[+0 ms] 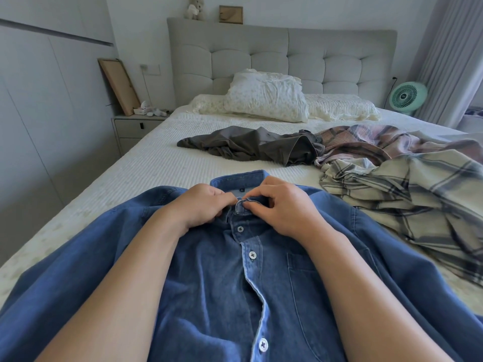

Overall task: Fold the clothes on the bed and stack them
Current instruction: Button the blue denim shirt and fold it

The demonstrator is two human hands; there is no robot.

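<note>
A blue denim shirt (214,283) lies front side up on the near part of the bed, collar pointing away from me, several buttons showing down its placket. My left hand (201,205) pinches the left side of the collar opening. My right hand (285,205) pinches the right side of the collar band at the top button. Farther up the bed lie a crumpled dark grey garment (251,146), a pink plaid garment (371,142) and a cream plaid shirt (407,194), all unfolded.
The bed (146,168) has a white ribbed cover, with pillows (264,97) against a grey padded headboard. A nightstand (136,128) stands to the left, a green fan (406,96) and curtains to the right. Wardrobe doors line the left wall.
</note>
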